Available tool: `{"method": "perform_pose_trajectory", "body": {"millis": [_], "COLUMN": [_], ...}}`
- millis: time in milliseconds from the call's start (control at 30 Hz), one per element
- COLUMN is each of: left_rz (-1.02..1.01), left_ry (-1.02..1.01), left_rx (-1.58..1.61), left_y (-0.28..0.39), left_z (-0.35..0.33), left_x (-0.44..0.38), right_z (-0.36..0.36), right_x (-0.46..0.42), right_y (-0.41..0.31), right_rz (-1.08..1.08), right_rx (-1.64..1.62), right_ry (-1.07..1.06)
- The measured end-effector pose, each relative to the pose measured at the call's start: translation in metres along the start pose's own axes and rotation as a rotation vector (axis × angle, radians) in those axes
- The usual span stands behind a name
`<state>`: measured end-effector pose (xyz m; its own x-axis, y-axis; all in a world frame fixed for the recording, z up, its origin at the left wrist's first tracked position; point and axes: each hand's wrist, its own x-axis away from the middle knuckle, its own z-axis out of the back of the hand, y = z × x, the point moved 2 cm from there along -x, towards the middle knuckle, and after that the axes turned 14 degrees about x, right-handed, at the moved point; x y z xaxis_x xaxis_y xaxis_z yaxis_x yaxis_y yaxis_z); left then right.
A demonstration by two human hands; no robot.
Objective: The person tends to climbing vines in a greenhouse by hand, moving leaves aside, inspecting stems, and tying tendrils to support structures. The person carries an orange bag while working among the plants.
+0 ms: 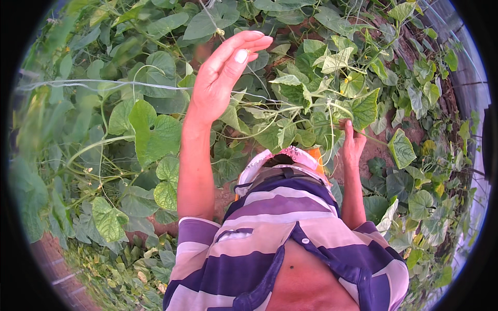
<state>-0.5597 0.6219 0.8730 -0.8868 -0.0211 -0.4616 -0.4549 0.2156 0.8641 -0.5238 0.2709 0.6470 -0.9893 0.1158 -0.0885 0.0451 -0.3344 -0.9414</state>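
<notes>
My left hand is raised over the leaves at the upper middle, its fingers together and bent toward the right. A twine runs down to a small knot beside its fingers; whether the fingers hold anything cannot be told. My right hand pinches a green vine stem below a broad cucumber leaf. Between the hands lie a tangle of stems, thin tendrils and leaves. Small yellow flowers show above my right hand.
White strings stretch across the left, level with my left wrist. A white sack with print on it hangs open at my waist, with orange material beside it. Dense vines surround me, with reddish soil between them and pale sheeting along the right.
</notes>
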Motion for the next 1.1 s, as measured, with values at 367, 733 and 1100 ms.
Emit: {"method": "perform_pose_trajectory", "body": {"millis": [367, 733, 1100], "left_rz": [0.484, 0.508, 0.242], "left_ry": [0.232, 0.592, 1.088], "left_rx": [-1.572, -1.720, -1.228], "left_y": [0.013, 0.135, 0.242], "left_z": [0.239, 0.284, 0.307], "left_x": [0.178, 0.315, 0.464], "right_z": [0.007, -0.012, -0.030], "right_x": [-0.051, -0.105, -0.113], "right_y": [-0.012, -0.034, -0.071], "right_rz": [-0.092, 0.020, 0.067], "right_rx": [-0.352, -0.386, -0.420], "right_ry": [0.072, -0.012, -0.068]}}
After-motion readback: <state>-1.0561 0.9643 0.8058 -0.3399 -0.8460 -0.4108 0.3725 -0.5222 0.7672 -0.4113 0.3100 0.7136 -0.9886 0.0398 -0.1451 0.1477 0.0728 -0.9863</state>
